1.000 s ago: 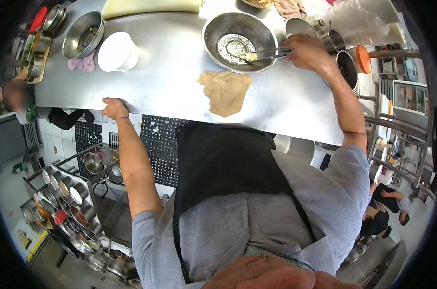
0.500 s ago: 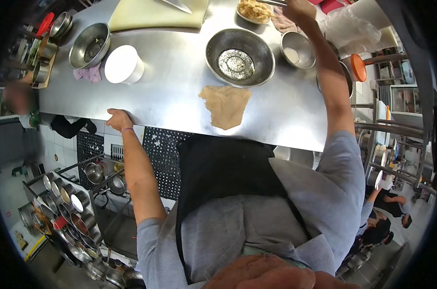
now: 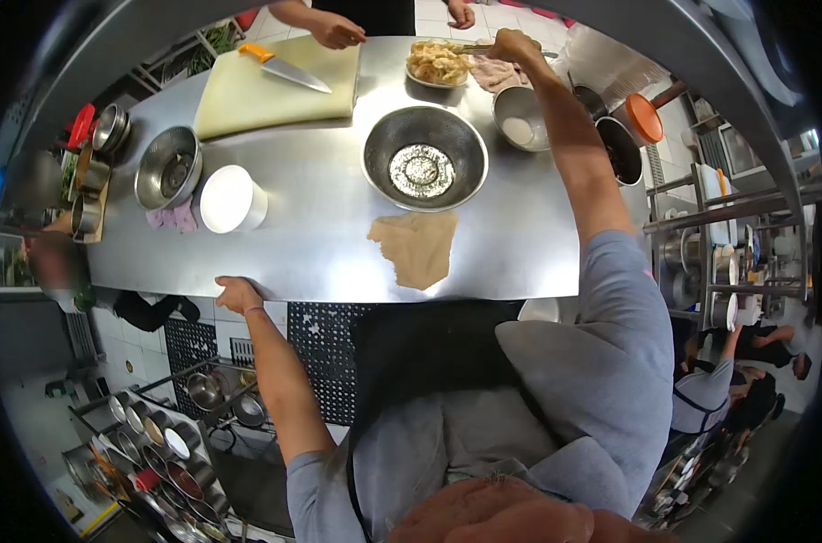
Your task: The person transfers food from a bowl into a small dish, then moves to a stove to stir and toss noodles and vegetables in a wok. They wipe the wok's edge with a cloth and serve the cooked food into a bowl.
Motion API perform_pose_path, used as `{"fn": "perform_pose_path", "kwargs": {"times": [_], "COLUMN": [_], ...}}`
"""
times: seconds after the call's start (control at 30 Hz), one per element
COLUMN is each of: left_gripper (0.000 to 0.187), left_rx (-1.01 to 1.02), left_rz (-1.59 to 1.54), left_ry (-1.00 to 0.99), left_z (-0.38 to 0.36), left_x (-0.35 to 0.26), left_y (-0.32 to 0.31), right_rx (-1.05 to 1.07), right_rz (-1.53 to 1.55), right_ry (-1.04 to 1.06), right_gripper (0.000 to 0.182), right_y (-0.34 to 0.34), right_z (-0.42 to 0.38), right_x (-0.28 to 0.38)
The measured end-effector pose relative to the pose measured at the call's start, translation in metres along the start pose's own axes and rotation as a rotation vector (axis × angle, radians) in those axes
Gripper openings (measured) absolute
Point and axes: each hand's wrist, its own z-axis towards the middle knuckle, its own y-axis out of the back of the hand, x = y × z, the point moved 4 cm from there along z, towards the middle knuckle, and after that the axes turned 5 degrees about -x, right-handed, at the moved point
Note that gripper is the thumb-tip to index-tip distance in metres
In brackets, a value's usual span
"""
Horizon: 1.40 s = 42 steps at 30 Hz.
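Observation:
My right hand [image 3: 517,45] is closed around metal tongs [image 3: 483,49] at the far right of the table. The tongs' tips reach into a small bowl heaped with pale yellow, crisp-looking food pieces [image 3: 438,63]. At the table's front edge rests my left hand [image 3: 238,294], thumb out and holding nothing. Nearer to me stands a large metal bowl [image 3: 470,163] with a wet, shiny bottom. In front of it a brown cloth [image 3: 418,249] lies flat. A smaller metal bowl [image 3: 522,134] with white stuff in it sits below my right forearm.
A knife with an orange handle [image 3: 289,71] lies on the pale cutting board [image 3: 221,100]. To the left are a white tub [image 3: 233,201] and a metal strainer bowl [image 3: 168,167] by a pink cloth [image 3: 171,217]. Across the table, another person's hand [image 3: 339,32] hovers near the board.
The view has tilted up, so the table sits lower and the whole knife and another person's hands across the table now show. My right hand keeps the tongs at the food bowl.

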Motion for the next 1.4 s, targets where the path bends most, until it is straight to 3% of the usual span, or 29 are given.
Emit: {"fn": "perform_pose_path", "kwargs": {"times": [0.2, 0.43, 0.6, 0.7, 0.73, 0.83, 1.03, 1.17, 1.23, 1.3, 1.33, 1.4], "left_gripper": [0.084, 0.084, 0.086, 0.084, 0.083, 0.082, 0.083, 0.084, 0.084, 0.085, 0.085, 0.083], "left_rx": [-0.004, -0.046, -0.077, -0.07, -0.012, -0.043, -0.06, -0.006, -0.037, -0.049, -0.046, -0.04], "left_rz": [0.019, -0.001, 0.023, -0.024, -0.069, -0.007, 0.04, -0.05, -0.022, 0.0, 0.011, 0.011], "left_ry": [-0.004, 0.001, -0.037, -0.059, -0.037, 0.01, -0.025, 0.029, 0.001, -0.002, 0.007, 0.0], "left_z": [-0.002, 0.008, 0.014, 0.016, 0.015, 0.011, 0.013, 0.015, 0.017, 0.018, 0.014, 0.02], "left_x": [-0.002, 0.006, 0.011, 0.014, 0.014, 0.011, 0.01, 0.011, 0.015, 0.015, 0.013, 0.017], "left_y": [0.001, -0.005, -0.01, -0.014, -0.013, -0.008, -0.011, -0.011, -0.015, -0.016, -0.013, -0.016], "right_rx": [0.031, -0.219, -0.311, -0.49, -0.663, -0.46, -0.479, -0.71, -0.586, -0.342, -0.325, -0.371], "right_rz": [0.119, 0.255, 0.367, 0.322, 0.259, 0.46, 0.517, 0.355, 0.209, 0.151, 0.159, 0.046], "right_ry": [-0.047, -0.206, -0.192, -0.136, -0.017, -0.197, -0.212, -0.256, -0.486, -0.502, -0.546, -0.408], "right_gripper": [0.044, 0.04, 0.035, 0.036, 0.039, 0.035, 0.027, 0.022, 0.022, 0.027, 0.03, 0.029], "right_y": [0.012, -0.018, 0.001, -0.001, -0.017, -0.009, -0.044, -0.033, -0.009, -0.011, 0.022, 0.033], "right_z": [0.001, -0.013, -0.049, -0.097, -0.118, -0.186, -0.271, -0.271, -0.254, -0.213, -0.221, -0.206], "right_x": [-0.027, -0.031, -0.06, -0.096, -0.112, -0.144, -0.178, -0.17, -0.18, -0.224, -0.215, -0.23]}}
